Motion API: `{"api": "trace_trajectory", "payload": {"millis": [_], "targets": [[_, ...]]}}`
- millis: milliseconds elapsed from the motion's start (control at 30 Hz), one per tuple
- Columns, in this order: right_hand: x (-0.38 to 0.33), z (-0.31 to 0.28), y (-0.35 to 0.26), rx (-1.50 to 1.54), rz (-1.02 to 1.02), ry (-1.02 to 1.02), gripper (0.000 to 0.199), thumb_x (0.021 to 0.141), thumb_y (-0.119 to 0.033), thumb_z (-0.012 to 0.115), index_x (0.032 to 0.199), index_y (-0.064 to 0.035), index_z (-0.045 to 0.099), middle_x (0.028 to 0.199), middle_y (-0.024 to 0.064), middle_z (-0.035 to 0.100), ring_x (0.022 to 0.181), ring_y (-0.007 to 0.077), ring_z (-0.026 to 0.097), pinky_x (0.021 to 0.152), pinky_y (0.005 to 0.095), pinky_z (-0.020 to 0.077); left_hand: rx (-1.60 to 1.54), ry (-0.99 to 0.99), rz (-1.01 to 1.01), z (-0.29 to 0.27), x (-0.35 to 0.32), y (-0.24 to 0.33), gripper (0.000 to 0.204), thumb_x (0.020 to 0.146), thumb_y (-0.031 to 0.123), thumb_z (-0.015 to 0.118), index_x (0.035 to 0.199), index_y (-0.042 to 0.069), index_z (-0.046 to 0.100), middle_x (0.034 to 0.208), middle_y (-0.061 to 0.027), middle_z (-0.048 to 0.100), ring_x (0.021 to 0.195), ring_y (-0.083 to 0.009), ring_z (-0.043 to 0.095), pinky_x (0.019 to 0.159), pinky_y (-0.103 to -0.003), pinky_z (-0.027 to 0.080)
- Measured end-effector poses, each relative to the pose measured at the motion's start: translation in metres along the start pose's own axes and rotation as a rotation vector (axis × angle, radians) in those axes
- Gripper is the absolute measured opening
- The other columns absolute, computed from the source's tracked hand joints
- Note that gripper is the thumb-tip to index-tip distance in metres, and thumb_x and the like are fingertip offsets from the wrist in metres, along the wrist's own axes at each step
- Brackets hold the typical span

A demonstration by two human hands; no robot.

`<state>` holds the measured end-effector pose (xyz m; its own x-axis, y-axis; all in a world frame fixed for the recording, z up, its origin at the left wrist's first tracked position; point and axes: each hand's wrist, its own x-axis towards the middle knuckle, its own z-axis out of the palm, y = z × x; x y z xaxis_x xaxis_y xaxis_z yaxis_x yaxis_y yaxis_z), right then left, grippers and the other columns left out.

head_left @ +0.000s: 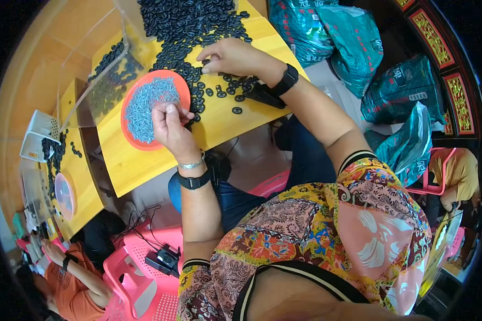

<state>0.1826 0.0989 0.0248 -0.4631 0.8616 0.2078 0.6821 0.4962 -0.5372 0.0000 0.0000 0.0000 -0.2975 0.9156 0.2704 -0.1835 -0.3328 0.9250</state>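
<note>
head view: i'm seeing the left hand (168, 123) pinching something tiny between thumb and fingertips; it is too small for me to tell what, though it is sitting right at the three o'clock edge of the orange dish (133, 140). that dish is holding a heap of small grey metal clips (149, 104), and the hand is hovering just over its rim, wrist wearing a silver bracelet and a black band.

the right hand (231, 56) is resting at about one o'clock from the left hand, fingers curled down onto the loose black rings (222, 91) scattered on the yellow table (139, 166). i cannot tell whether those fingers are closing on a ring or just pressing the pile; a black watch is sitting on that wrist.

going outward, the big mound of black rings is spreading toward twelve o'clock, and a clear plastic bin (99, 64) at eleven o'clock is holding more of them. at nine o'clock a second yellow bench (83, 182) is carrying another dish and a white basket (37, 134). at seven o'clock another person in an orange shirt (75, 291) is sitting near pink plastic stools (144, 267). teal sacks (353, 43) are piling up at two o'clock on the floor.
</note>
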Motion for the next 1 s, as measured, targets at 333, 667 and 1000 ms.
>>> {"api": "trace_trajectory", "payload": {"millis": [333,667,1000], "targets": [[-0.024,-0.014,0.002,0.063,-0.037,-0.053,0.018,0.07,-0.011,0.062,0.087,-0.0055,0.068,0.081,0.0108,0.065,0.076,0.0264,0.062,0.067,0.0348,0.048,0.071,0.13,0.076,0.011,0.011,0.007,0.013,0.091,0.012,0.046,0.081,0.004,0.049,0.066,-0.0041,0.051,0.055,-0.0112,0.049,0.052,-0.022,0.042],[-0.023,0.015,-0.006,-0.207,-0.154,-0.118,0.016,0.069,-0.008,0.063,0.083,-0.0114,0.07,0.083,0.0109,0.062,0.086,0.029,0.059,0.072,0.0403,0.0478,0.057,-0.035,-0.004,0.018,0.005,0.001,0.013,0.091,0.012,0.047,0.082,0.003,0.05,0.068,-0.006,0.052,0.056,-0.0126,0.05,0.053,-0.024,0.044],[-0.027,0.018,-0.006,-0.132,-0.266,0.028,0.01,0.07,-0.012,0.055,0.068,-0.0066,0.062,0.073,0.0122,0.061,0.074,0.0308,0.06,0.06,0.0408,0.0456,0.07,-0.064,-0.01,0.019,0.001,0.007,0.013,0.091,0.013,0.047,0.082,0.004,0.05,0.065,-0.0042,0.052,0.055,-0.011,0.049,0.053,-0.022,0.039]]}}
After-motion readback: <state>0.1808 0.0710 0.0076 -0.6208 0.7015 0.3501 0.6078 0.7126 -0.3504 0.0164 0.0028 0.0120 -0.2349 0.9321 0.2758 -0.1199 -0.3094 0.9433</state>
